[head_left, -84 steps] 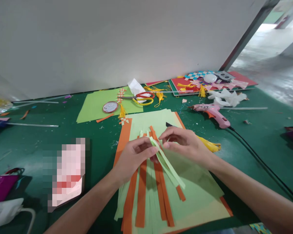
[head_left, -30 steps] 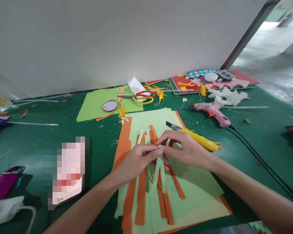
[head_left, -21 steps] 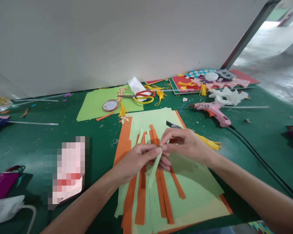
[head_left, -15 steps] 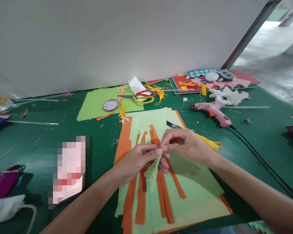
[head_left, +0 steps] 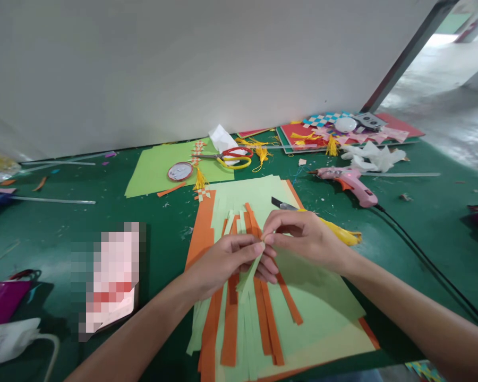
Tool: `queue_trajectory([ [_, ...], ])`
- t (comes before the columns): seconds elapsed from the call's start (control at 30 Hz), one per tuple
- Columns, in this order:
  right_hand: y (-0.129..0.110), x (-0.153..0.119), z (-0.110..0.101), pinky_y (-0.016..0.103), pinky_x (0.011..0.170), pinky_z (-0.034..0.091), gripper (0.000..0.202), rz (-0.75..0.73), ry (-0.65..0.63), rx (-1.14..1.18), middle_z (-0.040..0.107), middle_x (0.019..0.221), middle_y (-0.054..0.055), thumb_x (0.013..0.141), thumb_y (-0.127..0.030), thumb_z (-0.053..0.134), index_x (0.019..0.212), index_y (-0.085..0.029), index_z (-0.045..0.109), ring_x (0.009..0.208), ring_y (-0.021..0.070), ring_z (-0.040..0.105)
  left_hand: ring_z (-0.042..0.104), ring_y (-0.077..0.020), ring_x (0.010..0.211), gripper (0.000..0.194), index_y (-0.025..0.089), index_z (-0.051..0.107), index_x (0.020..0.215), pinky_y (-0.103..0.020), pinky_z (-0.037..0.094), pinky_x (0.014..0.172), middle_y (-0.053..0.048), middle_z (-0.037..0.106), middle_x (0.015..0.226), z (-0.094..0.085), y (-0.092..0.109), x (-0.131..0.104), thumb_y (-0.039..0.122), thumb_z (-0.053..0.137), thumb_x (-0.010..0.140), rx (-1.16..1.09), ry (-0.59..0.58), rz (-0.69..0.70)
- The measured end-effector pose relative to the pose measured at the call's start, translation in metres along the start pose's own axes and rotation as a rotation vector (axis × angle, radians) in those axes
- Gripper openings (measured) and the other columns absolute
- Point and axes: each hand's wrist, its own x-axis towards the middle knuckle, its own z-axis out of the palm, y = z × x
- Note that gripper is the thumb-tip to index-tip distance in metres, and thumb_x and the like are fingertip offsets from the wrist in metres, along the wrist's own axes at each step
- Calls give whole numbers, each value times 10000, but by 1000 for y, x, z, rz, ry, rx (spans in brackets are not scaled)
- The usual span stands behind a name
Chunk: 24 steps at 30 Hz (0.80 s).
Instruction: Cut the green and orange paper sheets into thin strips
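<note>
Between thumb and fingers, my left hand (head_left: 239, 254) grips a pale green paper strip (head_left: 250, 278) that hangs down toward me. At the strip's upper end, the fingertips of my right hand (head_left: 295, 233) pinch it too, close against the left thumb. Below both hands lie loose orange strips (head_left: 230, 339) and pale green strips (head_left: 247, 345), spread over a pale green sheet (head_left: 322, 307). Orange paper (head_left: 201, 228) shows beneath that sheet. Behind my right hand a yellow-handled craft knife (head_left: 342, 232) lies partly hidden, its dark blade pointing left.
A pink glue gun (head_left: 352, 183) rests at right, its black cord running toward me. Red-yellow scissors (head_left: 237, 157) and a tape roll (head_left: 180, 171) lie at the back on green paper (head_left: 151, 164). A blurred-out phone-like object (head_left: 117, 276) lies left. A pale wall (head_left: 183, 69) rises behind.
The hanging end of the green strip has turned and looks narrower, pointing more steeply down. The fingers of my left hand have shifted slightly; both hands stay in about the same place.
</note>
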Motion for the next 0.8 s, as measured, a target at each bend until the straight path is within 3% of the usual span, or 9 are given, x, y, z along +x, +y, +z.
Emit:
queue_trajectory([
  [0.47, -4, 1, 0, 269, 697, 467, 127, -6, 11, -49, 655, 826, 13, 857, -307, 644, 812, -194, 682, 771, 133, 609, 704, -136, 648, 248, 122, 678, 891, -229, 526, 667, -53, 705, 766, 0, 1, -2, 351, 592, 932, -77, -21, -23],
  [0.67, -3, 0, 1, 295, 685, 481, 184, -137, 112, -198, 681, 839, 35, 875, -284, 624, 1014, -193, 703, 756, 150, 619, 679, -132, 612, 270, 117, 677, 874, -232, 521, 631, -44, 682, 731, 1, 4, 0, 379, 622, 906, -134, 3, 3],
  [0.8, 0, -1, 2, 316, 727, 486, 178, -180, 81, -218, 686, 849, 39, 898, -292, 593, 1003, -222, 720, 787, 165, 628, 668, -119, 596, 259, 121, 677, 868, -226, 504, 627, -34, 677, 733, 0, 4, 0, 372, 623, 907, -133, 4, 17],
])
